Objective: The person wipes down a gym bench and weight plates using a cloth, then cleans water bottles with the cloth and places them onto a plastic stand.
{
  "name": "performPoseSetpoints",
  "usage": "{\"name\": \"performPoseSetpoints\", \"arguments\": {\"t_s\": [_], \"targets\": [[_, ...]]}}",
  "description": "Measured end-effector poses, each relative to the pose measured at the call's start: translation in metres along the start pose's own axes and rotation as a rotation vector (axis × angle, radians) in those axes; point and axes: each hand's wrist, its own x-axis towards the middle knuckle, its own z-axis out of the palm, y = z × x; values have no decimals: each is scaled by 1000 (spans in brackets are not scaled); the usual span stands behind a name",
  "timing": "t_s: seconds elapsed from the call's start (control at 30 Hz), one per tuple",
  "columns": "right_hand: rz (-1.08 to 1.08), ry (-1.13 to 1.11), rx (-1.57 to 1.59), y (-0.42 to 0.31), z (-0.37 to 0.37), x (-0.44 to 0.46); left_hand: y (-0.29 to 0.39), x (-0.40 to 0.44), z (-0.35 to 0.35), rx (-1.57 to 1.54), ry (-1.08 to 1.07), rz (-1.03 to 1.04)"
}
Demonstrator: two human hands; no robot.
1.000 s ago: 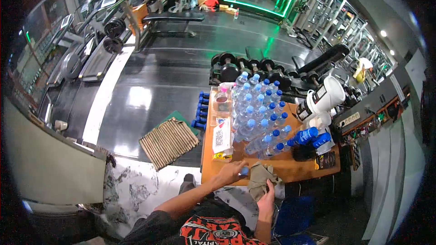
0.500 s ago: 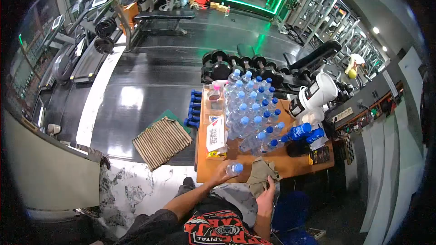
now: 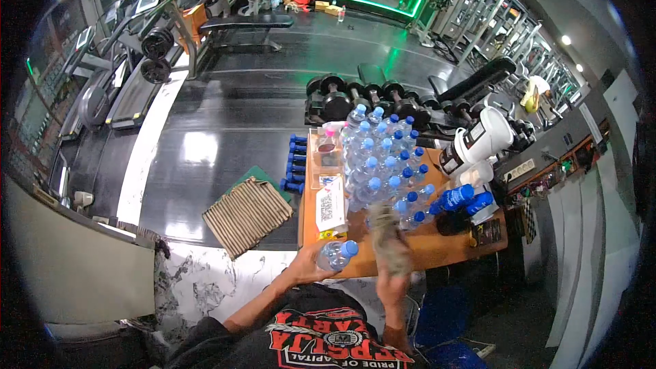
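Snagging cloth could topple standing bottles beyond right fingers
Left fingers clamped on bottle; right on cloth.

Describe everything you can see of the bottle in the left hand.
The bottle is small and see-through, apparently plastic, with a light blue cap in place. Whether it holds any liquid cannot be made out. The left hand grips it by the body, fingers partly hidden behind it. It looks tilted, its cap end pointing to the right in the picture. It appears at the near edge of the wooden table, apart from the other bottles.
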Motion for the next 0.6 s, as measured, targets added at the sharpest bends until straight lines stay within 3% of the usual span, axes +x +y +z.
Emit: {"name": "performPoseSetpoints", "arguments": {"t_s": [0.03, 0.17, 0.27, 0.3, 0.37, 0.4, 0.47, 0.5, 0.6], "targets": [[-288, -145, -79, -20, 6, 16, -5, -2, -7, 136, 38, 40], [-451, -351, -113, -65, 37, 39, -20, -17, -35, 161, 67, 43], [-360, -356, 59, -54, 48, 44, 3, -27, -52, 200, 117, 104], [-191, -389, 145, -47, 52, 44, 7, -29, -56, 297, 150, 169], [92, -543, 311, -17, 62, 41, 14, -36, -60, 237, 146, 103], [90, -547, 317, 2, 74, 33, 18, -38, -62, 173, 137, 42], [216, -271, 368, 29, 93, 22, 31, -40, -68, 154, 161, -26], [116, -120, 332, 12, 92, 27, 34, -40, -70, 129, 177, -95], [309, 39, 405, -23, 90, 26, 12, -37, -80, 185, 239, -20]]}}
